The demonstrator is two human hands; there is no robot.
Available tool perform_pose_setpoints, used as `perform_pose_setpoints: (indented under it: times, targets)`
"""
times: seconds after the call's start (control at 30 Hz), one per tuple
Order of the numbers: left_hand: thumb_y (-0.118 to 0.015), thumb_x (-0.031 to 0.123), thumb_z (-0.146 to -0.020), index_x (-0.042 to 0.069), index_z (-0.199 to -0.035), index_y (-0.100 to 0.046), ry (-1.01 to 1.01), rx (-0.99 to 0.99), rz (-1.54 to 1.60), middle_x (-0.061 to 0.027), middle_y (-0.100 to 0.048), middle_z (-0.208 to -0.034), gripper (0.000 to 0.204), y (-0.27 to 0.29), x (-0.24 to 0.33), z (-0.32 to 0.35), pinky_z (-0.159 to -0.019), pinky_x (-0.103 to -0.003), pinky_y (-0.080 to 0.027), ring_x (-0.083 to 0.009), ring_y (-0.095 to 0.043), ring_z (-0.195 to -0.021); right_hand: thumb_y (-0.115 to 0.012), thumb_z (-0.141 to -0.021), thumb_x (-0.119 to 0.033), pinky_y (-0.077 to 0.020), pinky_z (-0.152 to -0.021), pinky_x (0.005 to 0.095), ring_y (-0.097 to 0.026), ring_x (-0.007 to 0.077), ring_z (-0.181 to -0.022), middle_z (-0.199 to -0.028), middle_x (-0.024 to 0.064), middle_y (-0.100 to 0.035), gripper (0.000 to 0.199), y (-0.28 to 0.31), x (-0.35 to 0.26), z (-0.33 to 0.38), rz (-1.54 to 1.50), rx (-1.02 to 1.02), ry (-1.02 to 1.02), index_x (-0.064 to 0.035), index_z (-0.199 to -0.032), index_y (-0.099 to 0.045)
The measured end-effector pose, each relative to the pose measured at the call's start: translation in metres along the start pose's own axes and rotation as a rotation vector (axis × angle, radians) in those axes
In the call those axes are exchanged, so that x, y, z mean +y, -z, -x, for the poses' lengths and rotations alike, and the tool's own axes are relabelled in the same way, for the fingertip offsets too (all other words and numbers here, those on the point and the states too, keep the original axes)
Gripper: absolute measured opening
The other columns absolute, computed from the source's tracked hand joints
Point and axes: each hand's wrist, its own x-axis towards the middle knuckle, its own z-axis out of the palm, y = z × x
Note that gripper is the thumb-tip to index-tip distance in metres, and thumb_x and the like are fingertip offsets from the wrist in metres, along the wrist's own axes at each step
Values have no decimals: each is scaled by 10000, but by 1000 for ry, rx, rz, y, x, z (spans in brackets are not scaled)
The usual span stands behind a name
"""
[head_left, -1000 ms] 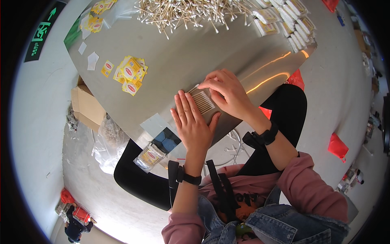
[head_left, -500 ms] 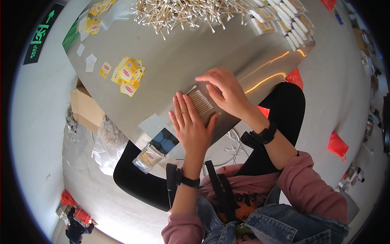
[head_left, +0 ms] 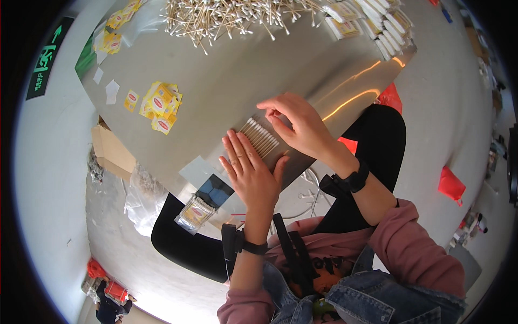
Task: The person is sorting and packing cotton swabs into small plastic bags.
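My left hand (head_left: 249,173) lies flat on the steel table, fingers stretched out over one end of a neat row of cotton swabs (head_left: 259,137). The swabs lie side by side, and the fingers hide part of them. Just beyond the row's right side hovers my right hand (head_left: 295,121), its index finger extended and its thumb bent close beneath. Nothing shows between these fingers. To the left of my left wrist, a clear bag of cotton swabs with a yellow label (head_left: 196,214) rests by the table edge, beside a dark blue card (head_left: 215,190).
A big heap of loose cotton swabs (head_left: 232,19) covers the far side. Packed swab bundles (head_left: 386,27) are stacked far right. Yellow labels (head_left: 162,105) lie in a pile at left. A cardboard box (head_left: 113,151) and a plastic bag (head_left: 143,197) stand below the table's left edge.
The stray swab that stuck out past my left fingers now lies level with the row. My right thumb has moved closer to its index finger. The view has shifted slightly.
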Motion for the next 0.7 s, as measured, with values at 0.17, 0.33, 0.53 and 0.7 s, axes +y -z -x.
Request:
perform_pose_setpoints:
  times: [0.17,0.33,0.53,0.7]
  targets:
    - [-455,702,-904,-101,-1510,-228,-4,3,-82,-268,-226,-1590,1031,-2,-1,-3,-1200,-534,-143,-381,-158,-1508,-629,-846,-4,-488,-765,405,-620,277,-831,-902,74,-657,253,1,3,2,13,18,-19,-71,-1090,-617]
    - [-478,709,-888,-101,-1515,-210,-11,2,-103,-266,-210,-1596,1059,-3,-1,-4,-1200,-527,-150,-381,-158,-1508,-614,-862,29,-510,-747,350,-637,228,-827,-903,67,-643,309,8,4,6,-11,-15,-40,-75,-1154,-622]
    - [-480,724,-877,-106,-1519,-183,-7,-16,-102,-269,-187,-1603,1090,-1,2,-3,-1200,-522,-151,-385,-150,-1509,-613,-865,27,-511,-719,338,-637,216,-806,-887,55,-635,308,12,3,9,-49,-65,-57,-80,-1154,-623]
    - [-473,738,-869,-110,-1518,-176,-3,-23,-93,-271,-180,-1604,1109,-2,3,-2,-1204,-512,-146,-385,-143,-1511,-625,-843,-4,-488,-668,380,-616,258,-760,-836,55,-623,224,14,1,13,-80,-99,-24,-82,-1053,-606]
